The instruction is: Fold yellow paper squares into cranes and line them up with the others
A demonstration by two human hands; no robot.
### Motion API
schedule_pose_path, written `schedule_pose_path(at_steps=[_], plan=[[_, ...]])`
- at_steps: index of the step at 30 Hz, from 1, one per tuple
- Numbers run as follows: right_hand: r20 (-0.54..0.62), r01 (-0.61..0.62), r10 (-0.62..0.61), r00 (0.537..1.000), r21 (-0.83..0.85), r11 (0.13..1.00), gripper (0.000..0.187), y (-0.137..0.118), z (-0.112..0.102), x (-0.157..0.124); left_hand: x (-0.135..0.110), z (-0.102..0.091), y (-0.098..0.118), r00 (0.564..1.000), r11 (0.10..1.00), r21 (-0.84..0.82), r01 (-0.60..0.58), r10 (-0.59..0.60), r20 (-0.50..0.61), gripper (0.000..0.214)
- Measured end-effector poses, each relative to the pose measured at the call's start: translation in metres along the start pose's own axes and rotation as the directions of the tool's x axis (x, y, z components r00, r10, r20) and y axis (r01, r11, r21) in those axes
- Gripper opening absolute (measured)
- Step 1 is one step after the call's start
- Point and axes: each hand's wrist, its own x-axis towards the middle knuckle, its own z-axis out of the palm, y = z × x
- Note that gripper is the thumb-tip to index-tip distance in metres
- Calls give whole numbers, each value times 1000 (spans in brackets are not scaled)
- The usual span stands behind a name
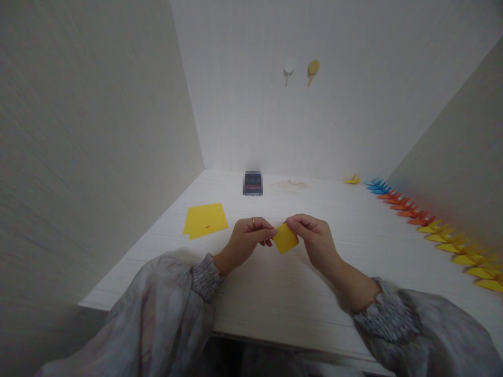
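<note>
Here we hold a small yellow paper piece (285, 239) between both hands, just above the surface (275, 298), near its middle and straight in front of us. Our left hand (247, 240) pinches the piece's left corner between thumb and forefinger, its grip narrow and closed on the paper; a ring (253, 222) shows on one finger. Our right hand (312, 238) takes the upper right edge the same way, its grip likewise closed on the paper. The piece looks like a small square, tilted so that one corner points down. Whether its layers lie flush we cannot tell, since the picture is soft.

For the folding in hand, we judge that a few things matter. Both pinches should sit close to the corners, so that the paper stays taut and does not bow. Edges want matching before any crease is pressed. Setting the piece down on the surface would give the crease a firm backing.

To the left lies a flat yellow sheet (205, 220), apart from our hands. A dark box (252, 183) stands further back. Along the right wall runs a row of folded paper pieces (440, 230) in blue, orange and yellow, with one lone yellow folded piece (352, 180) at its far end.
</note>
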Motion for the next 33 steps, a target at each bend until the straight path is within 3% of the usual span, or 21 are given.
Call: schedule_pose_path(at_steps=[5,9,16,23,33], plan=[[63,-37,44,997,-119,992,23,2,-1,0,1,1,-2,994,997,68,42,-49,100,19],[102,-38,59,993,-196,980,25,4,1,2,3,2,-4,997,983,182,19,-33,76,22],[131,-49,67,989,-136,989,24,7,2,5,3,0,-3,997,986,165,-28,39,-64,20],[115,-86,86,990,-12,996,17,6,0,4,3,0,-3,1000,990,137,-22,21,10,19],[224,-117,147,964,-139,983,19,6,3,4,7,2,-7,999,988,149,-37,35,20,21]])
